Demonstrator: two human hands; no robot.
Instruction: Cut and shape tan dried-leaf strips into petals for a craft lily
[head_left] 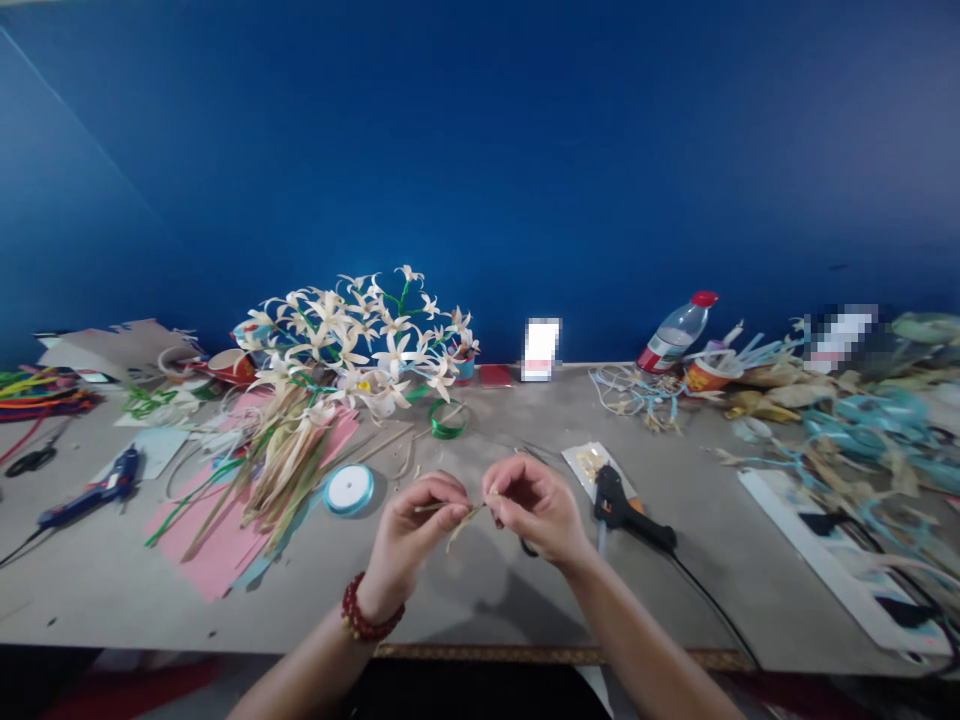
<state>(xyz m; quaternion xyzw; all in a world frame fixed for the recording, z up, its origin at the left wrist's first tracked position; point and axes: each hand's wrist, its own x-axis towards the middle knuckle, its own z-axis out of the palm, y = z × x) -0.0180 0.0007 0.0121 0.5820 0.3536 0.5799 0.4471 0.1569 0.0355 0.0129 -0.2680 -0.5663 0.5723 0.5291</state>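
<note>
Thumbs and fingertips of the left hand (412, 535) and right hand (541, 505) pinch nearly closed on a thin, pale, straw-like strip (471, 516), at 6 o'clock from the centre of the head view. From it, a smooth round ribbon spool (349, 490) lies at 9 o'clock, flowers (396, 352) with curling petals stand at 11 o'clock, and a black glue gun (626, 512) lies at 3 o'clock.

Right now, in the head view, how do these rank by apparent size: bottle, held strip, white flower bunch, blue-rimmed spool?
1. White flower bunch
2. Bottle
3. Blue-rimmed spool
4. Held strip, judging by its visible part
</note>
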